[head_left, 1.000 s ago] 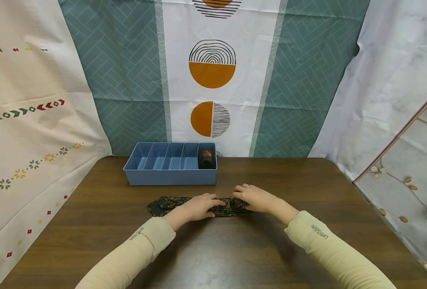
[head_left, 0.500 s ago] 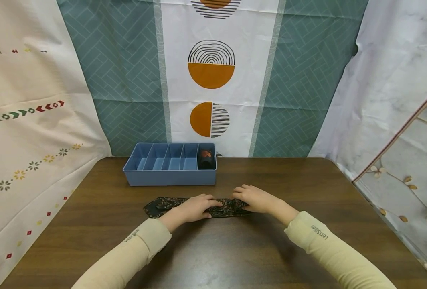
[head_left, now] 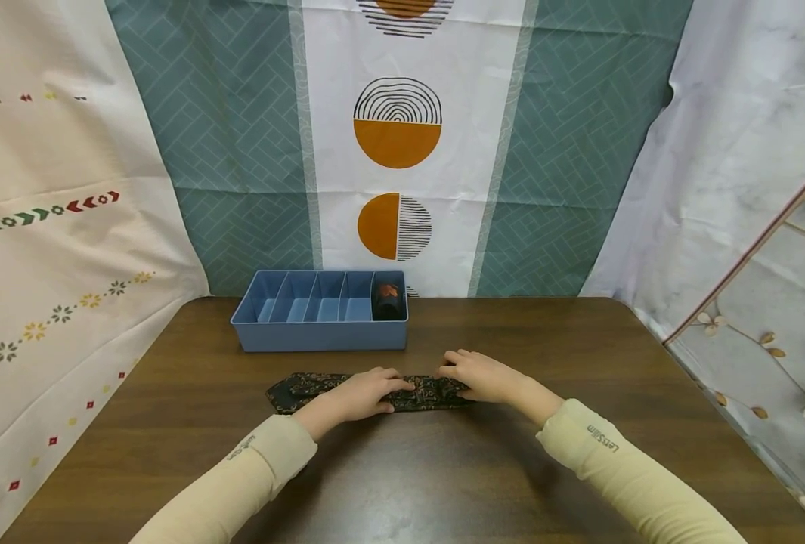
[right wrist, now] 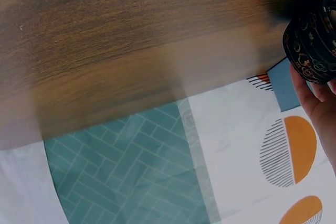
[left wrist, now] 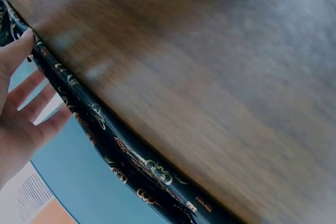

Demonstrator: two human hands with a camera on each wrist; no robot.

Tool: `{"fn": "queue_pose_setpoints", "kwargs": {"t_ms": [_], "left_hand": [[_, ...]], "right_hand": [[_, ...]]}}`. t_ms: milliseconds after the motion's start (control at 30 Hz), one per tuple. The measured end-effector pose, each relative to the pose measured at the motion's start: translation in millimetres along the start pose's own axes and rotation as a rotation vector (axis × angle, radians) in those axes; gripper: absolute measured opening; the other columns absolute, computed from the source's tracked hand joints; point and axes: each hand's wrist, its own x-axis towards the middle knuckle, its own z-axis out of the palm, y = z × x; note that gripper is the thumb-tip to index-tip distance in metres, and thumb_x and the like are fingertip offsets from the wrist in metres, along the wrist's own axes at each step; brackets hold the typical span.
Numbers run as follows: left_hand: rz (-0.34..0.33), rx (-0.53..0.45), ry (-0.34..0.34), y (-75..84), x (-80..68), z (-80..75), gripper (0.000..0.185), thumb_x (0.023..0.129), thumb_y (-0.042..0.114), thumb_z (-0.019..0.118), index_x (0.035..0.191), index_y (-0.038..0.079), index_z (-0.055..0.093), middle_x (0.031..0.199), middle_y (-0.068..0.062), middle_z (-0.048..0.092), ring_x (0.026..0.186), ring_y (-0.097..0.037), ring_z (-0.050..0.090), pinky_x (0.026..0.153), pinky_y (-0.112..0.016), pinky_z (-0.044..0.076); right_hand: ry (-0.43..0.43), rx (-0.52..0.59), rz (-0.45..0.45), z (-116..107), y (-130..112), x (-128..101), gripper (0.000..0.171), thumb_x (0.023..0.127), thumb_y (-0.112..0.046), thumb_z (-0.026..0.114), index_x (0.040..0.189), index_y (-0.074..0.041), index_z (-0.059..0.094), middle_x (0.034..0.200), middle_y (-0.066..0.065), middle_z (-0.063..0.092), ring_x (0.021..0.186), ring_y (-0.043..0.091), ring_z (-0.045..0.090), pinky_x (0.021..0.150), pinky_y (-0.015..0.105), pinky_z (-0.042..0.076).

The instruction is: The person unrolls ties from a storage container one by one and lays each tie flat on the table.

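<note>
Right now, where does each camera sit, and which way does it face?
Head: sits on the head, faces forward and down at the table; shows both sleeves, left hand and right hand on the dark patterned tie, blue divided box behind.
Left wrist: sits low at the table, looks along the tie; shows fingers.
Right wrist: sits low, faces the backdrop; shows fingers at the rolled tie end.
All views share the tie.

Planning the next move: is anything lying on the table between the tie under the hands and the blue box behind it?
Nothing visible. Both the left hand and right hand rest on the tie, and only bare table lies between it and the box. The box's far-right compartment already holds a rolled tie; the others look free.
</note>
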Motion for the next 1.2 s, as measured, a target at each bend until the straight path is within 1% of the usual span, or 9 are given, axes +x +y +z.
{"fn": "queue_pose_setpoints", "kwargs": {"t_ms": [67,200,400,567,733,833,1033,1100,1200], "left_hand": [[0.002,-0.004,0.001,0.3,-1.5,0.1,0.046,0.089,0.022,0.065,0.134,0.019,0.054,0.129,-0.006,0.054,0.117,-0.025,0.053,0.091,-0.041,0.05],[0.008,-0.007,0.013,-0.4,-4.2,0.9,0.046,0.089,0.021,0.065,0.133,0.018,0.054,0.129,-0.008,0.054,0.117,-0.026,0.053,0.092,-0.042,0.049],[0.012,-0.01,0.028,-2.3,-6.5,1.3,0.046,0.089,0.02,0.065,0.134,0.017,0.054,0.131,-0.009,0.053,0.12,-0.027,0.052,0.094,-0.043,0.048],[0.015,-0.02,0.032,-0.9,-8.3,-0.6,0.045,0.089,0.019,0.065,0.133,0.016,0.055,0.13,-0.01,0.054,0.119,-0.028,0.053,0.094,-0.043,0.048],[0.01,-0.025,0.03,-0.8,-10.0,-1.8,0.045,0.089,0.018,0.065,0.133,0.017,0.055,0.13,-0.009,0.054,0.119,-0.027,0.053,0.094,-0.043,0.048],[0.009,-0.02,0.03,-1.5,-10.3,-1.8,0.045,0.089,0.018,0.065,0.133,0.017,0.055,0.13,-0.008,0.054,0.119,-0.026,0.053,0.094,-0.042,0.048],[0.019,-0.013,0.038,-2.5,-11.9,-1.0,0.045,0.089,0.019,0.065,0.133,0.016,0.055,0.13,-0.009,0.055,0.118,-0.026,0.053,0.094,-0.041,0.048],[0.023,-0.012,0.039,-3.0,-12.9,-1.3,0.045,0.089,0.019,0.065,0.133,0.016,0.055,0.129,-0.008,0.055,0.118,-0.026,0.053,0.094,-0.041,0.049],[0.024,-0.01,0.039,-3.7,-15.0,-2.0,0.045,0.089,0.019,0.065,0.133,0.016,0.055,0.128,-0.008,0.055,0.117,-0.025,0.054,0.094,-0.041,0.049]], "right_hand": [[0.001,0.0,-0.003,0.6,-0.9,-0.1,0.04,0.076,-0.012,0.079,0.112,-0.012,0.062,0.107,0.006,0.057,0.092,0.021,0.058,0.079,0.033,0.053],[0.0,-0.007,-0.003,1.3,-3.1,0.4,0.041,0.075,-0.012,0.079,0.111,-0.011,0.06,0.112,0.005,0.059,0.098,0.022,0.059,0.084,0.035,0.052],[0.009,0.004,-0.002,0.5,-4.5,1.1,0.041,0.075,-0.009,0.079,0.111,-0.01,0.059,0.117,0.006,0.061,0.103,0.024,0.06,0.087,0.037,0.051],[-0.001,-0.001,0.011,0.9,-4.3,-1.3,0.045,0.076,-0.01,0.078,0.117,-0.01,0.059,0.114,0.006,0.06,0.101,0.024,0.059,0.087,0.037,0.051],[-0.006,-0.03,0.014,2.7,-2.6,-3.5,0.053,0.077,-0.012,0.078,0.126,-0.013,0.058,0.108,0.005,0.058,0.093,0.021,0.059,0.081,0.033,0.053],[-0.008,-0.036,0.016,2.6,-2.1,-4.0,0.049,0.078,-0.014,0.077,0.124,-0.012,0.059,0.106,0.005,0.058,0.093,0.021,0.058,0.081,0.033,0.052],[-0.006,-0.022,0.023,1.2,-3.5,-4.1,0.04,0.077,-0.015,0.078,0.112,-0.009,0.059,0.111,0.006,0.059,0.099,0.023,0.058,0.086,0.037,0.051],[-0.012,-0.022,0.031,0.6,-4.2,-4.0,0.042,0.077,-0.015,0.078,0.113,-0.008,0.057,0.111,0.006,0.059,0.1,0.024,0.058,0.086,0.039,0.051],[-0.023,-0.031,0.037,0.7,-4.4,-3.6,0.048,0.077,-0.014,0.078,0.119,-0.007,0.056,0.11,0.007,0.059,0.099,0.024,0.059,0.086,0.038,0.051]]}}
